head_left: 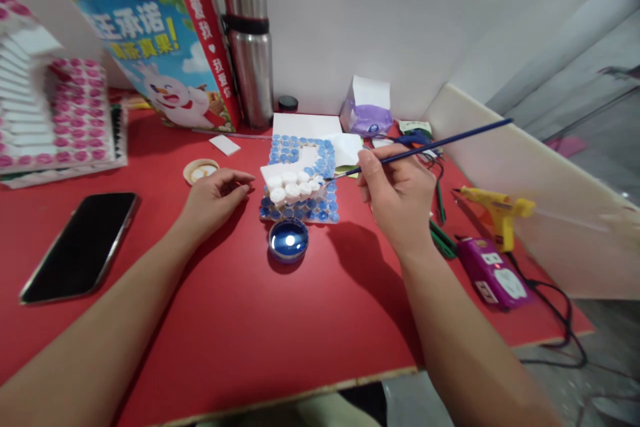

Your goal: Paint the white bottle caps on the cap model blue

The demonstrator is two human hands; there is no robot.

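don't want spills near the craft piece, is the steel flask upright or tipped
Upright: the steel flask stands on the red table behind and left of the craft piece, cap uppermost. Cannot tell how tight the cap is.

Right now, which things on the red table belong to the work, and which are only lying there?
In the work:
brush, in the right hand's grip
blue-and-white piece at its tip
probably the small blue dish

Lying about, it seems:
black phone
steel flask
yellow glue gun
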